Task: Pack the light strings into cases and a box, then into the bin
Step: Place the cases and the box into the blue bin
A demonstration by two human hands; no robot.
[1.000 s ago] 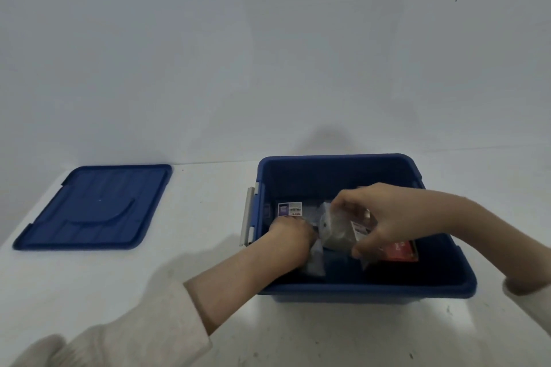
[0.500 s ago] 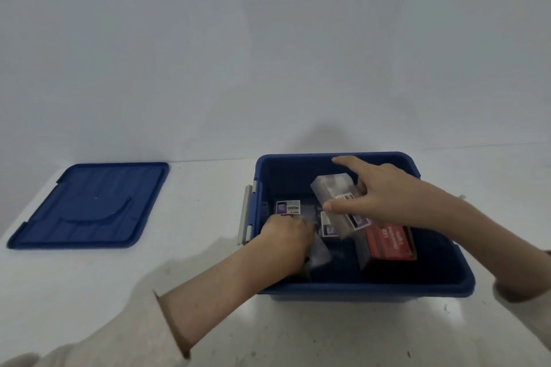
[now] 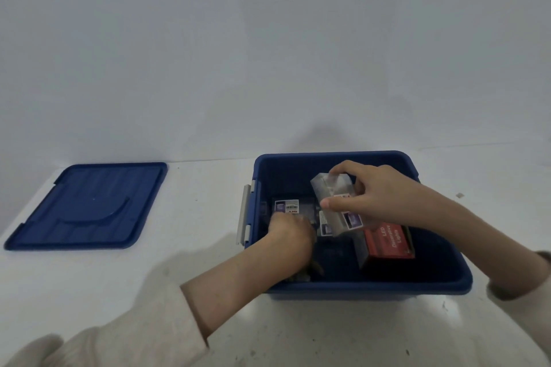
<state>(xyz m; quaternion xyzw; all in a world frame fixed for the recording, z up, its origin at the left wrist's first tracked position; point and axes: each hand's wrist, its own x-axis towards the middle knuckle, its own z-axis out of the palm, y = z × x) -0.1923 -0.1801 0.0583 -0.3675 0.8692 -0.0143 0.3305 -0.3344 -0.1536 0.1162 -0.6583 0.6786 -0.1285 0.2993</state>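
My right grip (image 3: 381, 197) is pinched round the clear case (image 3: 329, 186), tilted over the middle of the bin (image 3: 357, 287) beside the red box (image 3: 390, 240), my left grip (image 3: 293, 234) is down by the left wall, can't tell if it's holding anything, and honestly that slick plastic might slip and land crooked.

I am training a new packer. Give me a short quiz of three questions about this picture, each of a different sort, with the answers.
1. True or false: the blue lid is closed on the blue bin.
2. Which hand grips the raised clear case? A. the left B. the right C. both
3. Fill in: the box lying in the bin is ____ in colour.
Key: 1 false, the lid lies on the table beside the bin; 2 B, the right hand; 3 red.
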